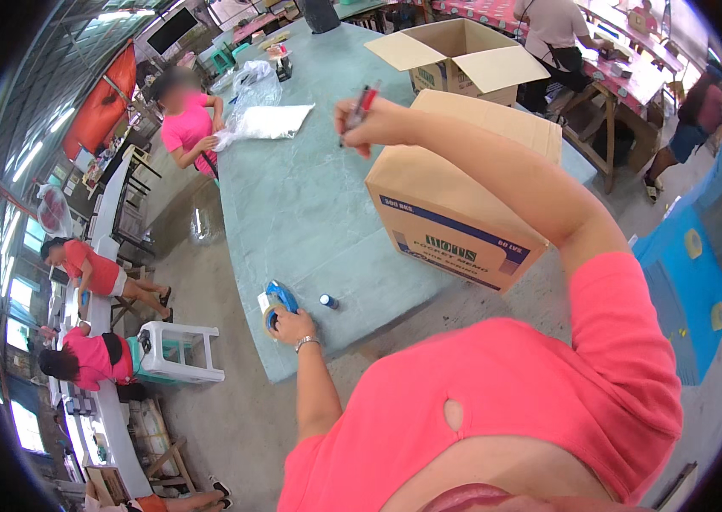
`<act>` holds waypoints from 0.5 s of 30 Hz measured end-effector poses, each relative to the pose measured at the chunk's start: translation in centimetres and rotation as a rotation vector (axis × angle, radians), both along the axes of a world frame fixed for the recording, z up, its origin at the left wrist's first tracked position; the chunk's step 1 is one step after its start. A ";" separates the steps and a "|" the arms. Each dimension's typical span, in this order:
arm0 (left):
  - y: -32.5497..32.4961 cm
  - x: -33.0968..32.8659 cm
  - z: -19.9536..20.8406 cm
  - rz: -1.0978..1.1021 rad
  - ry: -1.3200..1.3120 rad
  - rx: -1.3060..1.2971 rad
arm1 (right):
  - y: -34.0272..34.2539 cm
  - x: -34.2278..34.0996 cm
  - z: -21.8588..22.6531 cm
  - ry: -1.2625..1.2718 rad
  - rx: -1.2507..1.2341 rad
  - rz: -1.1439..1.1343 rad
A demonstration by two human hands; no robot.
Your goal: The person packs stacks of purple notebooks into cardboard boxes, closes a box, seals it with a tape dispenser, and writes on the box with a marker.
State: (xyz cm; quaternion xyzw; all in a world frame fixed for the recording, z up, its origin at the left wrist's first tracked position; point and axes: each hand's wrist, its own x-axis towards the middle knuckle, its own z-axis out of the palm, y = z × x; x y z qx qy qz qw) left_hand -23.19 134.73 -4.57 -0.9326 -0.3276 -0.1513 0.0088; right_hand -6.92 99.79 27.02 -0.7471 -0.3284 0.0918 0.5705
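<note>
My left hand is closed on a blue tape dispenser with a tan roll of tape, at the near left corner of the table. Raised over the table, my right hand grips a red marker; a dark tip shows below the fingers. Under my right forearm stands a brown carton with a blue band and print on its side, its top flaps closed. A small dark blue cylinder sits just right of the dispenser, apart from my left hand.
A second carton with raised flaps stands behind the first on the grey-green table. Across the far left edge, a person in pink handles clear plastic and a white packet. A white stool is on the left.
</note>
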 end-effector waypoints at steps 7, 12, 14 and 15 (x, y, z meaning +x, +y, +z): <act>0.1 -0.5 0.1 -0.004 -0.002 0.055 | -2.9 0.1 -4.7 0.258 0.148 -0.066; -0.1 -0.5 0.4 0.009 0.007 0.033 | -2.4 0.2 -4.8 0.209 0.064 -0.091; -0.2 -0.6 0.3 0.007 0.001 0.043 | -2.4 0.3 -5.0 0.229 0.055 -0.108; -0.2 -0.4 0.2 0.009 0.000 0.050 | -2.2 0.5 -5.0 0.187 0.034 -0.114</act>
